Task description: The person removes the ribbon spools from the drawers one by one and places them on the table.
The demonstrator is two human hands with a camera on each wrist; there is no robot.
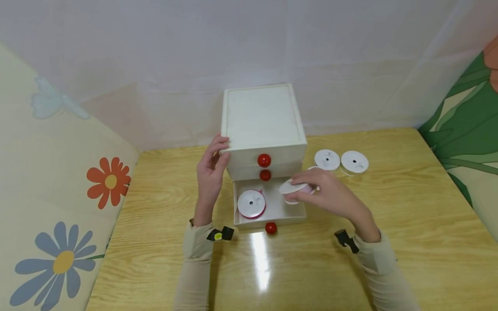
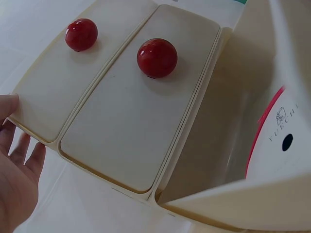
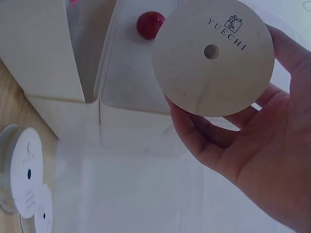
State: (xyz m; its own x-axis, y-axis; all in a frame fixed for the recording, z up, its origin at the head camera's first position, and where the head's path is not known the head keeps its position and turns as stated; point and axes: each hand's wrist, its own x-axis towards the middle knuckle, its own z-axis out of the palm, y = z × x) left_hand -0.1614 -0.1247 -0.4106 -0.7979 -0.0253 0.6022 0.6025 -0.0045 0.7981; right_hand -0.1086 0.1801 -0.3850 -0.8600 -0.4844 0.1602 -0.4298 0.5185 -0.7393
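Note:
A white drawer cabinet (image 1: 264, 116) with round red knobs stands on the wooden table, its bottom drawer (image 1: 285, 220) pulled out. My left hand (image 1: 210, 177) grips the cabinet's front left corner, thumb at the front edge and fingers bent around the side. Inside the drawer, on its left, a white-flanged ribbon spool (image 1: 251, 203) with a dark pink rim lies flat. My right hand (image 1: 327, 190) holds another ribbon spool (image 3: 214, 58), tilted above the drawer's right part. Pale lilac ribbon shows between its flanges in the head view; a printed flange faces the right wrist camera.
Right of the cabinet, two white spools (image 1: 327, 160) (image 1: 354, 162) lie on the table (image 1: 408, 207). A white rim partly shows behind my right hand. The two upper drawers (image 2: 141, 97) are closed. A white cloth (image 1: 186, 56) hangs behind, with flower-printed panels at both sides.

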